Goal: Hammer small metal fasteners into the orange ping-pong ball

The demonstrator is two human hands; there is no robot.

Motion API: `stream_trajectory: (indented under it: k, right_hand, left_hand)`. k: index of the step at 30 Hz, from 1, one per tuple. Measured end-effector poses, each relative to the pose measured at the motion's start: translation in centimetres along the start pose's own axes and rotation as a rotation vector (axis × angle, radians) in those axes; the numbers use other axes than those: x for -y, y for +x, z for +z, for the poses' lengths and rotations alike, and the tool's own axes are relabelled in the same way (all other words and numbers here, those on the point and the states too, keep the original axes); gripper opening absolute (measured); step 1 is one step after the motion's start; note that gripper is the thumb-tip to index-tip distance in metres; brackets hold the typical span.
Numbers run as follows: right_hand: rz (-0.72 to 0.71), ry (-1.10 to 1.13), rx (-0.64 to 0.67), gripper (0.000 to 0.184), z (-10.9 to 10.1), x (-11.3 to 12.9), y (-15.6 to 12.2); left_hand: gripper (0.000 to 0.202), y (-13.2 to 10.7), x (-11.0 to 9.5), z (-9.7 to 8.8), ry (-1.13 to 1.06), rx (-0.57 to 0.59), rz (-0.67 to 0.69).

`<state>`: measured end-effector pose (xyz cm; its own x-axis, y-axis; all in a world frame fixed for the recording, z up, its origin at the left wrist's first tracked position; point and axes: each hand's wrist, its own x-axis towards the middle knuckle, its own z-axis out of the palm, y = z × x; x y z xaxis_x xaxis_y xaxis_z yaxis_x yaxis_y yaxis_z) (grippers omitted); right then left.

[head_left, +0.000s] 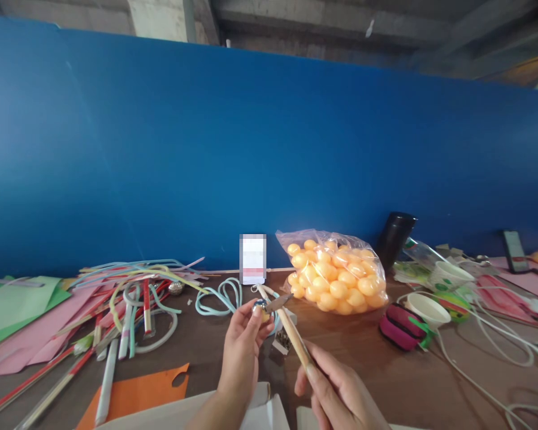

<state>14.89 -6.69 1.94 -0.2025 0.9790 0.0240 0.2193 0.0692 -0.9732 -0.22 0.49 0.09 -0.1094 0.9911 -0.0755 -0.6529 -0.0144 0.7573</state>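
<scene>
My left hand [243, 346] is raised over the brown table [349, 358], fingers pinched on a small round object [260, 306] with a thin grey strip sticking out to the right. My right hand [336, 388] grips a long pale wooden stick [287, 325] near its lower end. The stick slants up and left, and its upper part crosses just behind the small object. Both hands are closed.
A clear bag of orange balls [336, 275] lies behind the hands. Coloured straws, tubes and paper sheets [130, 310] cover the left. White paper cups [428, 307], a pink pouch [401, 327], a black cup [397, 239], cables and a phone [514, 251] are right. A blue wall [269, 149] backs the table.
</scene>
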Motion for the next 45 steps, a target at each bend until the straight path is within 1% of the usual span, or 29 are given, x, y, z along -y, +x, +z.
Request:
stream_trajectory:
  k: [4, 11, 15, 18, 22, 26, 30, 34, 36, 38, 40, 43, 45]
  right_hand:
    - [0.014, 0.013, -0.016, 0.054, 0.1, 0.2, -0.1]
    - [-0.010, -0.015, -0.010, 0.047, -0.1, 0.4, -0.2]
    - [-0.045, 0.049, -0.044, 0.045, -0.1, 0.0, -0.3]
    - [-0.047, 0.070, -0.045, 0.046, -0.1, -0.4, -0.3]
    - [-0.057, 0.014, -0.017, 0.050, 0.1, -0.8, -0.4]
    - [-0.121, -0.057, -0.007, 0.054, 0.2, -1.1, -0.4]
    - [-0.154, -0.111, 0.037, 0.052, 0.2, -1.3, -0.3]
    - [-0.147, -0.115, -0.029, 0.053, 0.2, -1.4, -0.3]
    - [-0.146, -0.114, -0.024, 0.054, 0.2, -1.5, -0.3]
    - [-0.152, -0.125, 0.026, 0.053, 0.1, -1.5, -0.3]
    - [-0.157, -0.133, 0.048, 0.052, 0.0, -1.4, -0.2]
    - [-0.164, -0.140, -0.001, 0.051, -0.1, -1.2, -0.2]
    - [-0.160, -0.156, 0.013, 0.051, -0.1, -1.1, -0.2]
  left_hand:
    - [0.029, -0.1, 0.0, 0.0, -0.009, -0.007, -0.004]
    - [0.028, -0.1, -0.1, -0.1, -0.025, -0.017, -0.010]
    - [0.025, 0.1, -0.1, -0.2, -0.074, 0.022, -0.042]
    - [0.026, 0.2, 0.0, -0.3, -0.083, 0.019, -0.057]
    - [0.028, 0.1, 0.0, -0.2, -0.074, 0.015, -0.054]
    - [0.028, -0.1, -0.2, -0.1, -0.072, 0.008, -0.048]
    - [0.028, -0.3, -0.3, 0.1, -0.075, -0.004, -0.044]
    - [0.026, -0.3, -0.3, 0.2, -0.059, 0.004, -0.036]
    - [0.026, -0.3, -0.3, 0.2, -0.046, 0.006, -0.034]
    - [0.026, -0.3, -0.4, 0.2, -0.035, -0.004, -0.027]
    - [0.028, -0.3, -0.4, 0.3, -0.028, -0.019, -0.024]
    - [0.029, -0.2, -0.3, 0.2, -0.021, -0.019, -0.019]
    - [0.028, -0.1, -0.2, 0.2, -0.018, -0.014, -0.013]
